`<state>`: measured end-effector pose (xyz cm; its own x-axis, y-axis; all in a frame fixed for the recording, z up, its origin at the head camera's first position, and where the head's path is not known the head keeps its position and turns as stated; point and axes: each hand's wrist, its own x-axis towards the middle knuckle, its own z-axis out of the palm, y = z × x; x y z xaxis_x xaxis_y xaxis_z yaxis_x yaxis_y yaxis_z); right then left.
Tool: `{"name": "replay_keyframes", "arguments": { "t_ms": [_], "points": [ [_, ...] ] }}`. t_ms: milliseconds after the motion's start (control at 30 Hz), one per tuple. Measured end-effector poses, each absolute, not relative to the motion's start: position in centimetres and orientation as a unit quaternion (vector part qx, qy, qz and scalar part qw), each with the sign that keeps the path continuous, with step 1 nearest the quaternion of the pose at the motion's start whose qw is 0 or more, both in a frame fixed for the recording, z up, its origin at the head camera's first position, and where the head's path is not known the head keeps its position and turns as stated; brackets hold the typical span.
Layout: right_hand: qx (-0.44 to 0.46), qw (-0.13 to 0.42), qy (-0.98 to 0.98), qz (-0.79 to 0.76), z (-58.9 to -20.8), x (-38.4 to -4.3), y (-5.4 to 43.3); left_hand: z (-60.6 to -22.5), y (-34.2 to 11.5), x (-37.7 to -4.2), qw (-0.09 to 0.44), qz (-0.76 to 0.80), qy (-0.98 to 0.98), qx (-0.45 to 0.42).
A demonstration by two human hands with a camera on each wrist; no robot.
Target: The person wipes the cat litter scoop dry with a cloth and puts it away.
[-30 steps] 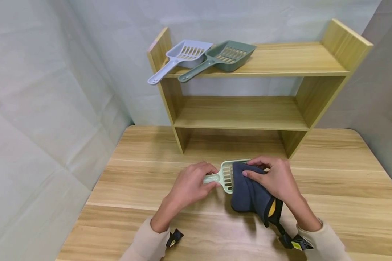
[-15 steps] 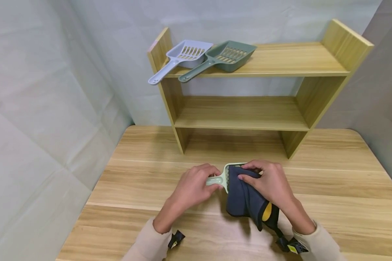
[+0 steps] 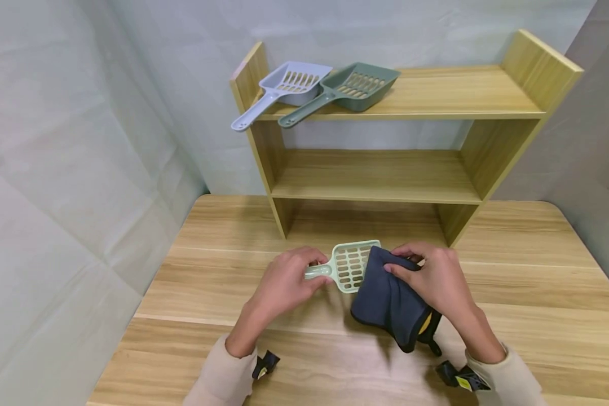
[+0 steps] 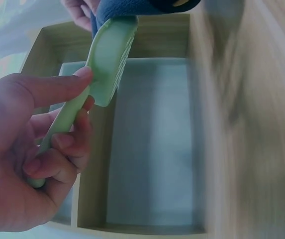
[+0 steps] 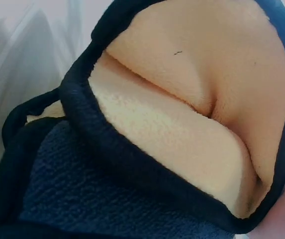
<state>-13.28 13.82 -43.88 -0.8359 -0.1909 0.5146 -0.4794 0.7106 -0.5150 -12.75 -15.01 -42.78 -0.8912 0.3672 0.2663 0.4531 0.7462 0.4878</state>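
Observation:
My left hand (image 3: 286, 280) grips the handle of a pale green slotted litter scoop (image 3: 350, 264), fingers curled round it in the left wrist view. The scoop (image 4: 113, 57) is held over the table with its head toward the right. My right hand (image 3: 436, 276) pinches a folded navy cloth (image 3: 385, 301) with dark edging and a yellow-orange underside. The cloth overlaps the right end of the scoop's head in the head view. Close up in the right wrist view, the cloth (image 5: 167, 134) shows its folded light orange side.
A wooden shelf unit (image 3: 375, 175) stands at the back of the wooden table (image 3: 223, 237). On its top board lie a lavender scoop (image 3: 279, 93) and a dark green scoop (image 3: 342, 93), their handles jutting past the front edge.
The cloth first slid left over the scoop's head, covering most slots. Now the scoop has shifted left and up and the cloth back right, so most slots show.

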Motion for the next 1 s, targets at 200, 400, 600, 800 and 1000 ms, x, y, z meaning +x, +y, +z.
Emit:
{"name": "replay_keyframes", "arguments": {
  "t_ms": [200, 400, 600, 800, 1000],
  "points": [
    [0.184, 0.214, -0.895, 0.346, -43.9, -13.3, 13.7, -42.6, -15.3, -12.8, 0.074, -0.276, -0.934, -0.214],
    [0.171, 0.189, -0.896, 0.364, -44.0, -13.4, 12.9, -42.7, -15.0, -12.7, 0.082, -0.267, -0.935, -0.217],
    [0.154, 0.154, -0.902, 0.372, -44.0, -13.4, 11.6, -43.1, -14.3, -12.6, 0.093, -0.261, -0.936, -0.219],
    [0.166, 0.148, -0.900, 0.374, -44.1, -13.3, 10.6, -43.4, -13.6, -12.5, 0.095, -0.257, -0.934, -0.228],
    [0.176, 0.167, -0.904, 0.351, -44.3, -13.2, 10.5, -43.4, -13.7, -12.5, 0.087, -0.262, -0.935, -0.223]
  ]
}}
